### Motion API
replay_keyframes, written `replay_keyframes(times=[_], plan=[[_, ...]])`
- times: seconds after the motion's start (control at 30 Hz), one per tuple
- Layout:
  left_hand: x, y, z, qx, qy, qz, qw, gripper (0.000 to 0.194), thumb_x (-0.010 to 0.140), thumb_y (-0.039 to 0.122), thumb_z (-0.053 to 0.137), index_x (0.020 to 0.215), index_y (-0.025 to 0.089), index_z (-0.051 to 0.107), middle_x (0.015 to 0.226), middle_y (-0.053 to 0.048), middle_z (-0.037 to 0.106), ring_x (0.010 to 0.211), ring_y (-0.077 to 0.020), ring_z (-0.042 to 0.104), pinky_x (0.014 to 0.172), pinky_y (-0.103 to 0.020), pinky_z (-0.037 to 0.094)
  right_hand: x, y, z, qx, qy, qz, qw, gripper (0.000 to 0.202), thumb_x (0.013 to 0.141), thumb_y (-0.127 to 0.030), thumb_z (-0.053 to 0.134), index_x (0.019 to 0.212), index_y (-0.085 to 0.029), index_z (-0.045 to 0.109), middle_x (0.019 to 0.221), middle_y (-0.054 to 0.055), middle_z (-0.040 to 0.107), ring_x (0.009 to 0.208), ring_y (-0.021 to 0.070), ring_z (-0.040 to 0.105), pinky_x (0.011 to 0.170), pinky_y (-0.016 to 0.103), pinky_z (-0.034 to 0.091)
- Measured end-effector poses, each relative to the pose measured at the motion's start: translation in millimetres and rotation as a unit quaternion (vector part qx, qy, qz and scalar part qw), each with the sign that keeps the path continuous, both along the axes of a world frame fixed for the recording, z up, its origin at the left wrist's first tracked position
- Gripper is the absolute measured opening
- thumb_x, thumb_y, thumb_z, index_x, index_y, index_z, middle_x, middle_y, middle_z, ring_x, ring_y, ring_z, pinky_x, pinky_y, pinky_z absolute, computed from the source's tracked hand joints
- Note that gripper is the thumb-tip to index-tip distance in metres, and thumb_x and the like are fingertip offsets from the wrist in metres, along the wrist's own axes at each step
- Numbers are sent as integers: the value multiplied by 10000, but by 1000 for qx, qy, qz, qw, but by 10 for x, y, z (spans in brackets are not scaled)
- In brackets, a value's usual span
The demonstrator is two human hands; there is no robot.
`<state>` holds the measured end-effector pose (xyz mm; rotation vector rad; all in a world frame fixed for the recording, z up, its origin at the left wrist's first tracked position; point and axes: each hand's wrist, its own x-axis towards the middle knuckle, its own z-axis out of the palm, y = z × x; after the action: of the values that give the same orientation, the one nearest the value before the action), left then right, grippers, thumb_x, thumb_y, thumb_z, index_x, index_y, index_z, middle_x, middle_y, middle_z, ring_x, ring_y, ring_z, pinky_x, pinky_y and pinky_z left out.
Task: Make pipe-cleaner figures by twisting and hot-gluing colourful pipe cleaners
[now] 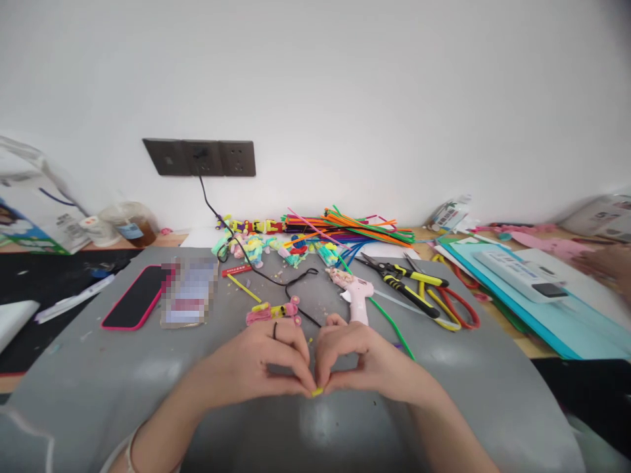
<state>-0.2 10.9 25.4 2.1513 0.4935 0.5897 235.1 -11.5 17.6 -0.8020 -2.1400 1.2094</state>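
Observation:
A small yellow piece is pinched between the fingertips of both hands, low in the middle of the view. My left hand, with a black ring on one finger, grips it from the left. From the right, my right hand holds it with thumb and forefinger. Just beyond my left hand lies a pink and yellow fuzzy figure, with a yellow stem behind it. A pale pink glue gun lies beyond my right hand, beside a green stem.
Yellow-black pliers and red and yellow scissors lie right. Two phones, one pink-edged, lie left. Colourful pipe cleaners line the wall. A black cord runs from the sockets. At far right, a blurred hand shows.

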Motion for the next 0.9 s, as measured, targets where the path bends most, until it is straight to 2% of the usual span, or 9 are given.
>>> replay_keyframes(times=[0.13, 0.27, 0.37, 0.47, 0.57, 0.77, 0.9], plan=[[10, -1, -115, 46, -69, 113, 990, 130, 846, 273, 747, 963, 285, 802, 885, -38, 711, 835, -171, 665, 870, -310, 508, -11, -20, -62, 30, 79, -121, 989, 247, 889, -474, 696, 801, -252, 762, 745, 10, 771, 730, 195, 678, 821, 378, 475], [47, -74, -239, 34, -117, 167, 978, 266, 773, 247, 823, 1028, 275, 755, 908, -18, 721, 834, -157, 666, 815, -268, 510, -38, -54, -96, 27, 103, -181, 978, 252, 873, -481, 715, 804, -243, 761, 747, 26, 758, 737, 208, 658, 745, 359, 484], [122, -164, -313, -60, -161, 216, 961, 340, 738, 248, 849, 1047, 245, 705, 853, -9, 722, 760, -150, 654, 698, -239, 511, -74, -53, -125, 39, 126, -212, 968, 285, 875, -504, 703, 795, -235, 751, 759, 35, 751, 726, 207, 647, 704, 347, 481], [222, -234, -372, -193, -229, 261, 918, 304, 722, 262, 853, 940, 213, 647, 805, 2, 695, 688, -136, 642, 654, -235, 517, -121, -51, -155, 67, 131, -211, 966, 211, 883, -430, 723, 792, -241, 742, 769, 29, 743, 751, 205, 657, 707, 340, 473], [285, -253, -401, -266, -257, 273, 888, 268, 731, 244, 836, 830, 200, 590, 764, 16, 670, 683, -126, 642, 668, -231, 524, -165, -64, -176, 87, 120, -218, 965, 198, 887, -409, 725, 783, -241, 732, 764, 28, 723, 768, 210, 661, 706, 340, 461], [259, -246, -397, -293, -261, 277, 877, 263, 734, 188, 827, 822, 198, 579, 758, 33, 654, 686, -104, 633, 680, -212, 526, -208, -65, -192, 81, 106, -239, 962, 235, 901, -426, 702, 772, -231, 720, 735, 28, 715, 737, 212, 654, 707, 345, 451], [230, -259, -420, -306, -275, 246, 878, 229, 747, 174, 819, 902, 198, 654, 812, 11, 691, 744, -114, 660, 732, -222, 546, -207, -48, -206, 64, 127, -237, 961, 223, 897, -420, 710, 784, -227, 712, 749, 30, 722, 750, 209, 644, 719, 334, 439]])
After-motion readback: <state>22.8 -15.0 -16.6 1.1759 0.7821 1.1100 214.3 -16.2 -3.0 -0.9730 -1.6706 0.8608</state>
